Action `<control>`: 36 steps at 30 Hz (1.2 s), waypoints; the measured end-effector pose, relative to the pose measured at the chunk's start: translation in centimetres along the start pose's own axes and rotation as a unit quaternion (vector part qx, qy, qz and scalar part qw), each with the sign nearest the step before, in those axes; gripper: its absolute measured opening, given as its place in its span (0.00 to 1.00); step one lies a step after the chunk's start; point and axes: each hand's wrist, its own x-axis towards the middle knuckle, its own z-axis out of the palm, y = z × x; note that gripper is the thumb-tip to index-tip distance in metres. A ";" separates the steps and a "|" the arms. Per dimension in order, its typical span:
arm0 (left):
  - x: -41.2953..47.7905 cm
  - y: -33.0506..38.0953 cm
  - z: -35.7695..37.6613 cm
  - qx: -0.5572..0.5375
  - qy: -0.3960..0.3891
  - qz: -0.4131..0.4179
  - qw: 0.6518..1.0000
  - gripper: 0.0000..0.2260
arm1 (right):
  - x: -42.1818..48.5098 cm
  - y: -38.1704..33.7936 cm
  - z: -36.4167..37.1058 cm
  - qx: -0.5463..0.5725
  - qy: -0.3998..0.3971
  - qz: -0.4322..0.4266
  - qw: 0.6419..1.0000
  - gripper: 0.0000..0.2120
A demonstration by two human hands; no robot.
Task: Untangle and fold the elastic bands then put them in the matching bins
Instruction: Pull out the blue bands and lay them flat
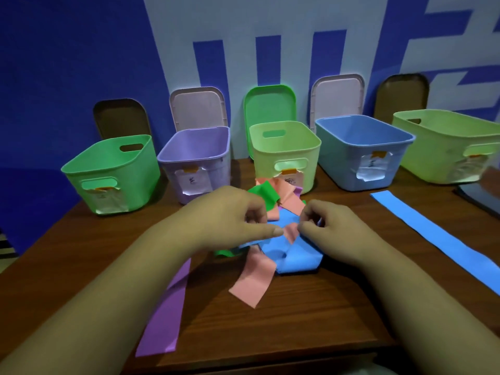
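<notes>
A tangle of elastic bands lies mid-table: a blue band [292, 255], a pink band [254, 280], a green band [263, 194] and a purple band [165, 301] trailing toward the near left edge. My left hand [227, 215] and my right hand [332, 228] meet over the knot. Both pinch the pink strip where it crosses the blue band. Five labelled bins stand behind: green bin [113, 180], purple bin [194, 161], light-green bin [286, 150], blue bin [362, 155], and a large light-green bin [446, 147].
A second blue band [433, 236] lies flat along the right of the wooden table [311, 315]. Lids lean on the blue-and-white wall behind the bins. A dark flat object [479, 197] sits at the far right edge.
</notes>
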 end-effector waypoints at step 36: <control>2.7 -3.5 1.8 -0.341 0.230 -0.075 0.908 0.08 | 5.9 -5.3 -1.3 0.225 0.072 0.109 0.966 0.23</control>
